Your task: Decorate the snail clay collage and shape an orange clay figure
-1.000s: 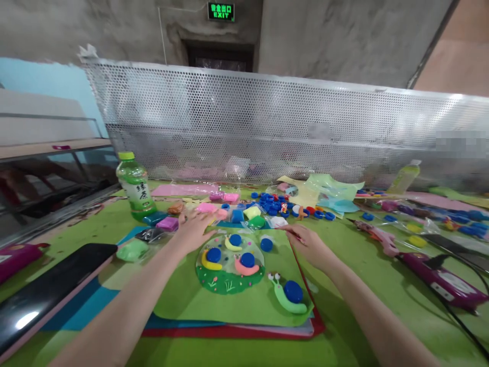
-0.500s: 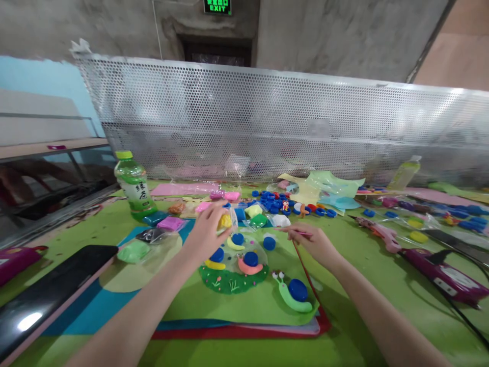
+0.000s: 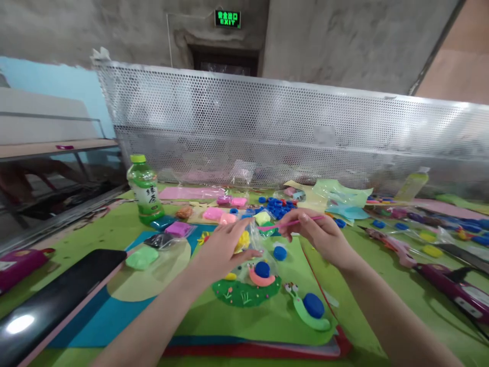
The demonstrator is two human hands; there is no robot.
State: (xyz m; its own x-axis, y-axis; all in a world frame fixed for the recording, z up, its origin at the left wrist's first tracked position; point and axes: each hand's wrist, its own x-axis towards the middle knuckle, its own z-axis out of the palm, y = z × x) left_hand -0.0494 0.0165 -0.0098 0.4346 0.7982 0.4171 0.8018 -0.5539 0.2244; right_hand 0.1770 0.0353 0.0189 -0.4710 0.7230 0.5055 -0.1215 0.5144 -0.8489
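My left hand (image 3: 220, 251) is closed round a clear bag of yellow clay (image 3: 243, 239), held above the green craft sheet (image 3: 267, 316). My right hand (image 3: 319, 235) pinches a thin pink stick (image 3: 284, 224) and reaches toward the same bag. Below the hands lies a round clay scene (image 3: 246, 290) with a pink snail topped by a blue cap. A green clay snail (image 3: 311, 311) with a blue cap lies to its right.
A green tea bottle (image 3: 145, 189) stands at the back left. Bags of coloured clay (image 3: 214, 214) and blue bottle caps (image 3: 277, 206) lie behind the sheet. A black tablet (image 3: 53, 298) lies front left, a pink glue gun (image 3: 451, 285) right, a perforated metal panel (image 3: 286, 132) behind.
My left hand picked the yellow clay bag off the table and lifted it over the clay scene. My right hand rose with the pink stick and moved in to meet it.
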